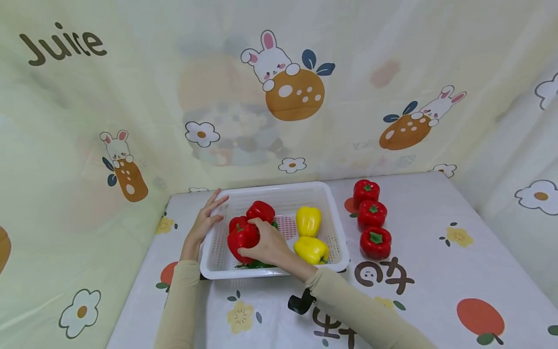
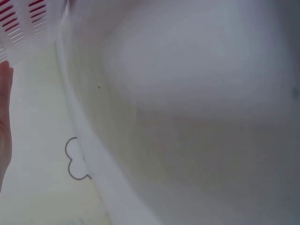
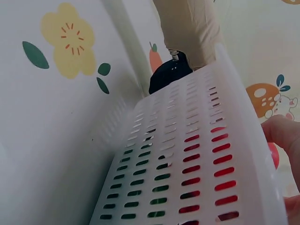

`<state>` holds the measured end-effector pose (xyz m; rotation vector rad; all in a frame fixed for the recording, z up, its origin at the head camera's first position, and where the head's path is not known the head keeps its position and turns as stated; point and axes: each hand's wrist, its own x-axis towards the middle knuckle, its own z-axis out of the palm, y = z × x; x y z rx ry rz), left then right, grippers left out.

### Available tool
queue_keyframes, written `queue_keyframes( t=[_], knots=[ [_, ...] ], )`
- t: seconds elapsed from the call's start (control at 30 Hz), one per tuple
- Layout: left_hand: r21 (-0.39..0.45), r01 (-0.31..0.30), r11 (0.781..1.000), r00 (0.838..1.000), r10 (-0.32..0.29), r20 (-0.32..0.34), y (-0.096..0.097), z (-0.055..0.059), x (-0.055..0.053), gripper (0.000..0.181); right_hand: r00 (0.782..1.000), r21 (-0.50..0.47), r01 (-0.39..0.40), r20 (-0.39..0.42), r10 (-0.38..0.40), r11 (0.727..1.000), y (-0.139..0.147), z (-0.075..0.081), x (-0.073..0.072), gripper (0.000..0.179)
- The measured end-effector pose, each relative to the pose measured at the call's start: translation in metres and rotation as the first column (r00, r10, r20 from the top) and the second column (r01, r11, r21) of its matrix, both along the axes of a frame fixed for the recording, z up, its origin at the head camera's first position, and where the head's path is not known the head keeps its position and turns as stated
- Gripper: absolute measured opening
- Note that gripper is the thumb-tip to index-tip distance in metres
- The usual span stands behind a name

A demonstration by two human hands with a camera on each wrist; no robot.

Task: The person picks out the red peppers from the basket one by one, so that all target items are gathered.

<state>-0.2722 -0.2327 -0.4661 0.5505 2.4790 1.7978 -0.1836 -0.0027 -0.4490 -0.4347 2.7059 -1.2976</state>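
A white perforated basket (image 1: 248, 275) holds red and yellow bell peppers. My right hand (image 1: 271, 246) reaches over its front rim and grips a red bell pepper (image 1: 241, 240) between thumb and fingers, at the basket's left side. Two more red bell peppers lie beside and behind it, one of them a red bell pepper (image 1: 261, 210) near the back. Something green (image 1: 257, 264) shows below the gripped one, mostly hidden. My left hand (image 1: 204, 224) rests along the left rim with its fingers spread; the left wrist view catches only its edge by the slotted basket wall (image 2: 28, 33).
Two yellow bell peppers, the rear yellow pepper (image 1: 308, 221) and the front yellow pepper (image 1: 311, 249), lie in the basket's right half. Right of the basket, three red peppers (image 1: 372, 215) stand in a row on the patterned tablecloth (image 1: 427, 271). A printed curtain (image 1: 357, 43) hangs behind.
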Motion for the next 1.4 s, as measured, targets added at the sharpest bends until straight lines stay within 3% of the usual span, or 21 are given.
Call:
queue_keyframes(
  t=[0.5,0.87,1.1,1.4],
  knots=[
    [-0.007,-0.014,1.000,1.000,0.014,0.005,0.001,-0.001,0.000,0.053,1.000,-0.049,-0.001,-0.021,0.000,0.999,0.019,-0.001,0.004,0.080],
    [0.045,0.016,0.999,0.999,-0.014,-0.044,0.000,-0.002,0.001,0.051,0.997,-0.096,-0.032,-0.078,0.024,0.995,0.032,0.000,0.004,0.079],
    [0.031,0.011,0.999,0.999,-0.010,-0.052,0.001,-0.003,0.000,0.052,0.994,-0.119,-0.061,-0.098,0.049,0.991,0.039,0.002,0.001,0.079],
    [0.034,0.017,0.999,0.998,-0.014,-0.062,0.001,-0.003,0.000,0.053,0.994,-0.115,-0.019,-0.111,0.006,0.993,0.055,0.002,0.000,0.078]
  ],
)
